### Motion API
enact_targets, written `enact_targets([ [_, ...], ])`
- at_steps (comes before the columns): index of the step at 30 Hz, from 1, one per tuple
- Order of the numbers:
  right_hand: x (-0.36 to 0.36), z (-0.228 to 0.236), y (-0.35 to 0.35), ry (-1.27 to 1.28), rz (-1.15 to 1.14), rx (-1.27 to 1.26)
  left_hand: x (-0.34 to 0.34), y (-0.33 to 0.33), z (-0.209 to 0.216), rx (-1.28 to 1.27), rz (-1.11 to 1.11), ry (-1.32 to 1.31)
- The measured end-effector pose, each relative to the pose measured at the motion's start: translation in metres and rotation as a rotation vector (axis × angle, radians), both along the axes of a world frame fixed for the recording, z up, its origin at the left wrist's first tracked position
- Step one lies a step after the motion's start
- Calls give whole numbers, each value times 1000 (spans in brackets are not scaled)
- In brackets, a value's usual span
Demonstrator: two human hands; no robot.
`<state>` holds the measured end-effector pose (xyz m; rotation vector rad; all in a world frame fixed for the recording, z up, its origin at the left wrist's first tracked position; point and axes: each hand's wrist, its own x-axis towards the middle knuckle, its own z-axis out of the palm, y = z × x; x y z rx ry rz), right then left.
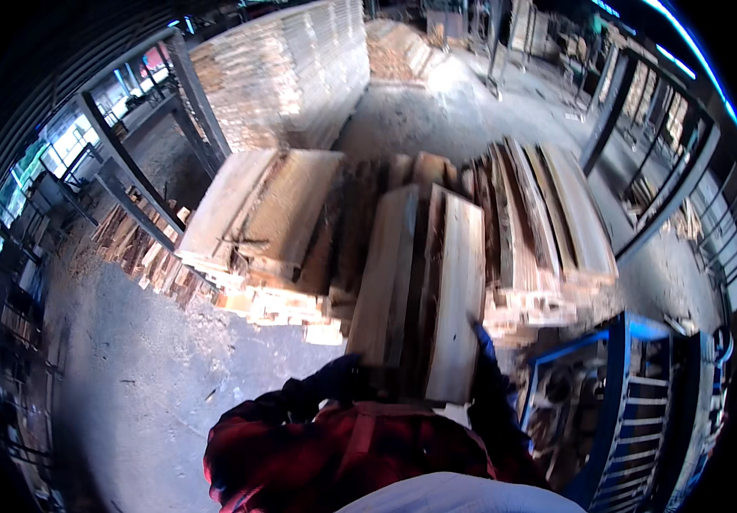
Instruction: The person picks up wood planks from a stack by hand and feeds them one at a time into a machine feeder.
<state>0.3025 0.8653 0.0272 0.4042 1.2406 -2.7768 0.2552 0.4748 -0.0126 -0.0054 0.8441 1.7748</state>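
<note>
Several long wooden boards (458, 274) stretch away from my body, their near ends close to my waist and their far ends over a big stack of timber. My left hand (345, 368), dark and partly in shadow, grips the left side of these boards. On the opposite edge, my right hand (483, 344), in dark blue, is closed around the right side. The fingers of both hands are mostly hidden and blurred. Beneath and beyond lies the timber stack, with wide boards (270, 209) on its left and narrower, bark-edged boards (548, 214) on its right.
A blue metal frame with bars (620, 410) stands close on my right. Metal posts (129, 158) flank the stack on the left, and dark railings (663, 154) on the right. A tall wall of stacked planks (300, 68) rises behind. Loose wood pieces (142, 248) lie at left.
</note>
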Motion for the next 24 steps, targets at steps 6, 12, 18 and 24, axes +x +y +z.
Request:
enact_targets([
  [6,-30,16,2,-37,-42,28,-65,-65,-19,-305,136,-408],
  [12,-50,27,0,-70,-36,-11,-71,-57,-54,24,590,-605],
  [18,-44,28,-3,-126,-64,-25,-57,-61,-10,48,706,-33],
  [24,-33,29,-3,-51,-5,-169,-29,-27,87,65,908,154],
])
